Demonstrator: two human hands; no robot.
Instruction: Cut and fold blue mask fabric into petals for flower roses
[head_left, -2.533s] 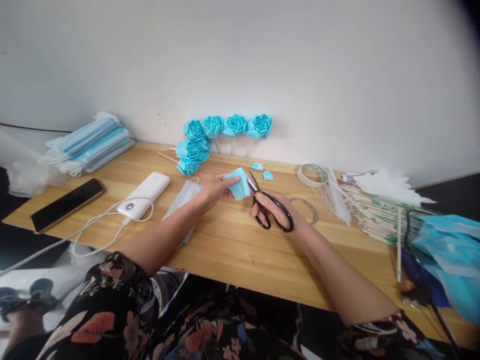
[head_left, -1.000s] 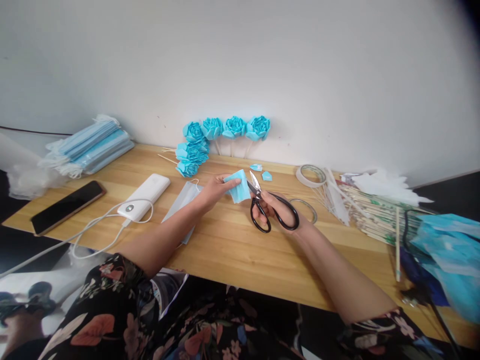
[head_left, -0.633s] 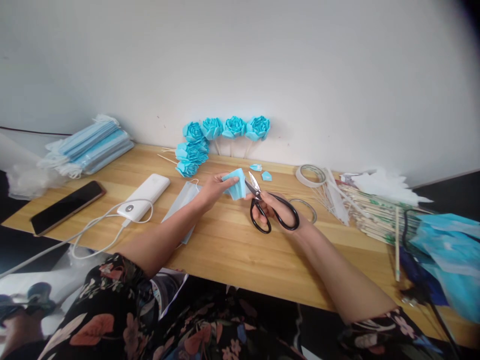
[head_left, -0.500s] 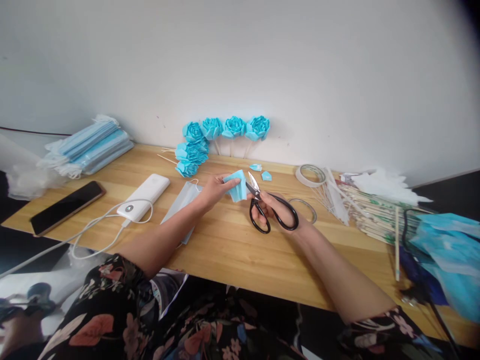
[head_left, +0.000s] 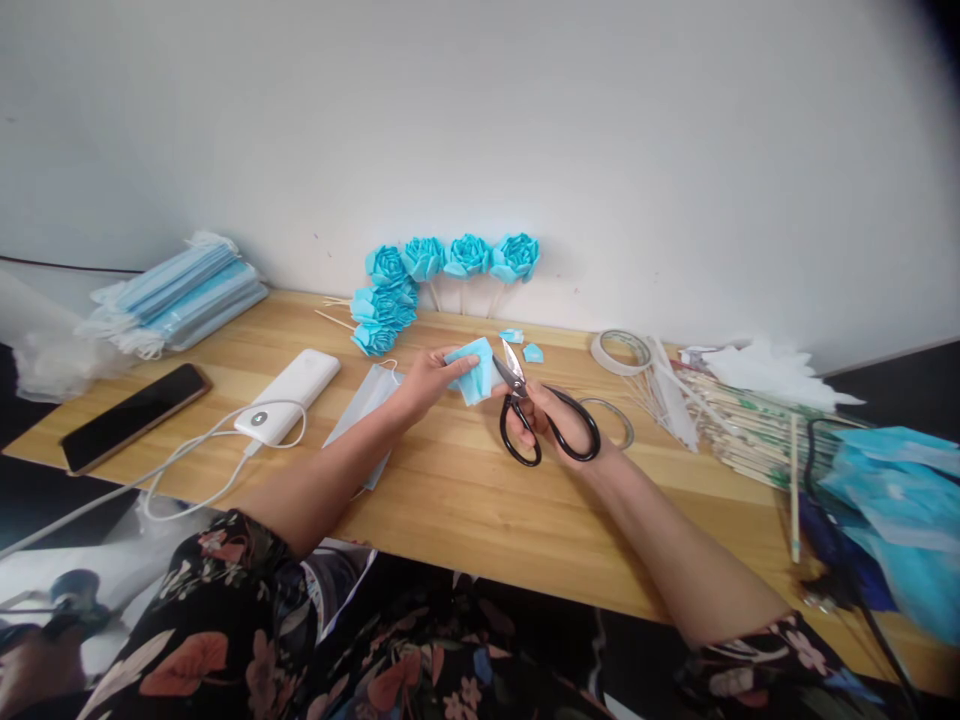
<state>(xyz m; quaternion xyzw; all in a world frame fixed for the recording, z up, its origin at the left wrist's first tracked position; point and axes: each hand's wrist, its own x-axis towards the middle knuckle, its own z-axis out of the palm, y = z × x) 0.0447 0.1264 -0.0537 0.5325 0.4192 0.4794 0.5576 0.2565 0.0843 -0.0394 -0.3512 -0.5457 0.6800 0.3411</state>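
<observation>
Between the thumb and fingers of my left hand (head_left: 433, 385) is a folded piece of light-blue mask fabric (head_left: 474, 372). My right hand (head_left: 555, 415) holds black-handled scissors (head_left: 512, 373), its fingers through the loops. The blades are parted and point up and left, close beside the fabric's right edge; I cannot tell whether they touch it. Small blue fabric scraps (head_left: 533, 353) lie on the table just behind. A flat face mask (head_left: 360, 405) rests under and beside my left forearm.
Several blue fabric flowers (head_left: 468, 255) on sticks lean at the wall. Left are stacked masks (head_left: 187, 290), a phone (head_left: 135, 415) and a white power bank (head_left: 289, 393) with cable. Right are tape rolls (head_left: 621, 350), bundled sticks (head_left: 750, 420) and blue fabric (head_left: 900, 490).
The scissors and my right hand have shifted very slightly right and down. The fabric piece in my left hand has tilted a little.
</observation>
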